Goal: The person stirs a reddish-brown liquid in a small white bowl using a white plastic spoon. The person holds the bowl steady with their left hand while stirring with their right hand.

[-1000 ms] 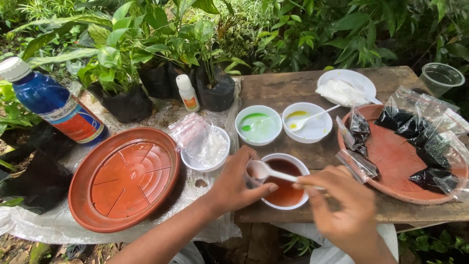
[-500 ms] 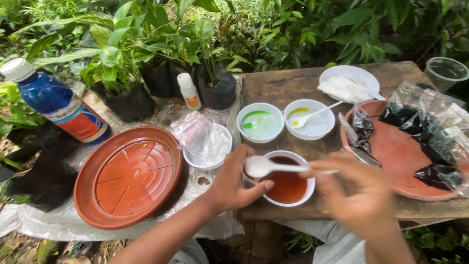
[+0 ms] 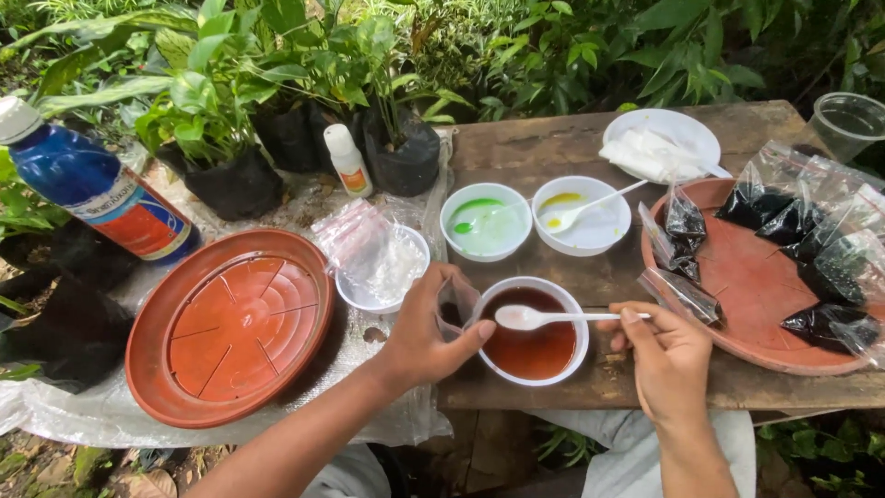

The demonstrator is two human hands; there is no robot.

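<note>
Both hands work at a white bowl [image 3: 531, 330] of red-brown liquid near the counter's [image 3: 553, 148] front edge. Left hand [image 3: 426, 325] curls around the bowl's left wall, apparently pinching a small clear bag [image 3: 454, 304] against it; right hand [image 3: 666, 358] pinches the handle end of a white plastic spoon [image 3: 553, 317] held level over the liquid. Bowl and spoon look light and rigid; the liquid would slop if tilted, so the rim's side suits gripping. Beyond stand a green-stained bowl [image 3: 486, 221] and a yellow-stained bowl [image 3: 582, 216]; right, a terracotta saucer [image 3: 737, 286] holds dark-filled bags. Bag outline is hard to make out; the far-right cup [image 3: 853, 120] is cut off.
</note>
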